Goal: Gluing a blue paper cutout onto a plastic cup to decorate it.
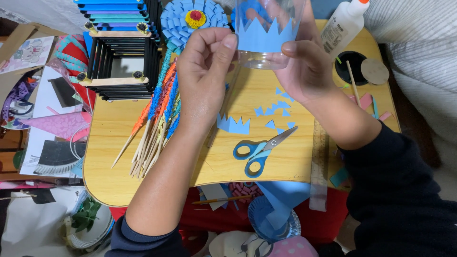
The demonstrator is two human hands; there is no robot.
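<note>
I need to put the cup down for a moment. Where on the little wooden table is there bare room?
Bare wood lies at the table's left front, bordered by the skewer bundle, and in a strip along the near edge in front of the scissors. It is crowded mid-table with blue paper scraps and the zigzag strip, and at the back around the glue bottle.

Below the fingers, blue-handled scissors (259,151) lie on the wooden table (109,157) amid blue paper scraps (278,108). Left of them stand paper-wrapped sticks (157,114); right, a glue bottle (343,24).

Left hand (205,64) and right hand (304,66) raised together, fingers pinching.
</note>
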